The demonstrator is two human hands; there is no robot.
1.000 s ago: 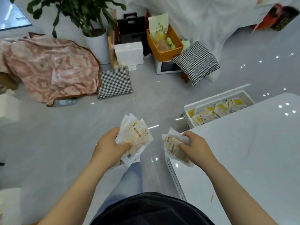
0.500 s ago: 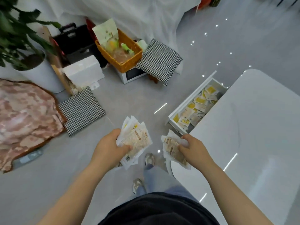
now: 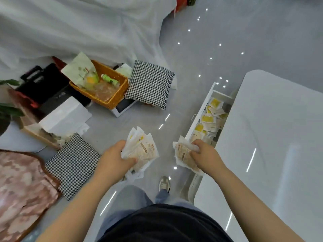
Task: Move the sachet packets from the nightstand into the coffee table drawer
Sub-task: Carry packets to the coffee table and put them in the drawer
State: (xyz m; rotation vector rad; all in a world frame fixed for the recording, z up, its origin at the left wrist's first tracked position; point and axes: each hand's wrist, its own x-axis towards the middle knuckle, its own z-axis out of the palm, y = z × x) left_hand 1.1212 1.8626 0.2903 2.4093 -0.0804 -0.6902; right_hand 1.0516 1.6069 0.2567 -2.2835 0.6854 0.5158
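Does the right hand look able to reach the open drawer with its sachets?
Probably yes: the right hand holds its sachets at the near end of the open drawer, with nothing between.

No print can be read anywhere; the sachet packets (image 3: 142,151) in the left hand (image 3: 113,159) show a brown oval band and a red mark, both too blurred to make out; those in the drawer (image 3: 210,117) show only yellow patches.
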